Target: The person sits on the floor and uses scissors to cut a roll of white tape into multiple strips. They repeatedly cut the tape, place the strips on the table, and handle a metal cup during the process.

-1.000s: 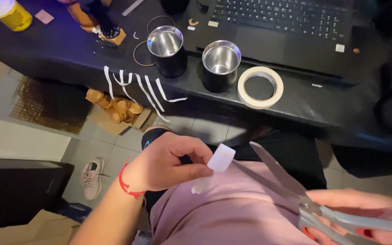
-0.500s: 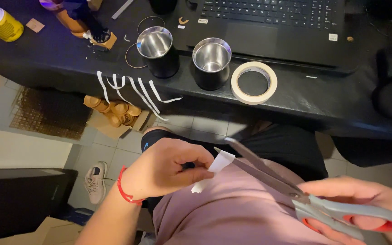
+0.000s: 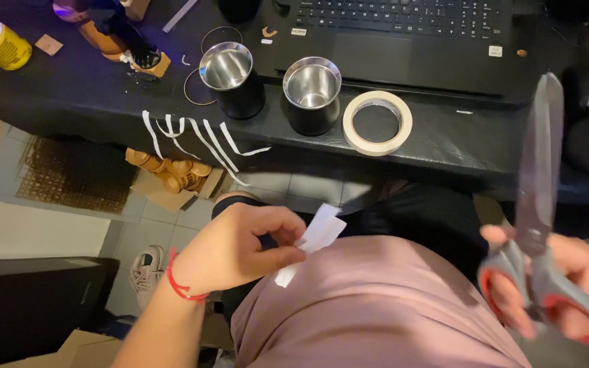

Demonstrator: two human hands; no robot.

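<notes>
Now | left hand pinches paper strip; right hand grips scissors

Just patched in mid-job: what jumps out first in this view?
The right hand at lower right holds big grey-and-red scissors, blades shut and pointing up. At centre the left hand pinches a small white paper piece over the lap. On the black table above, two steel cups, a tape roll and white strips hanging off the edge.

A home desk: laptop, steel cups, shoe on tiles.
</notes>
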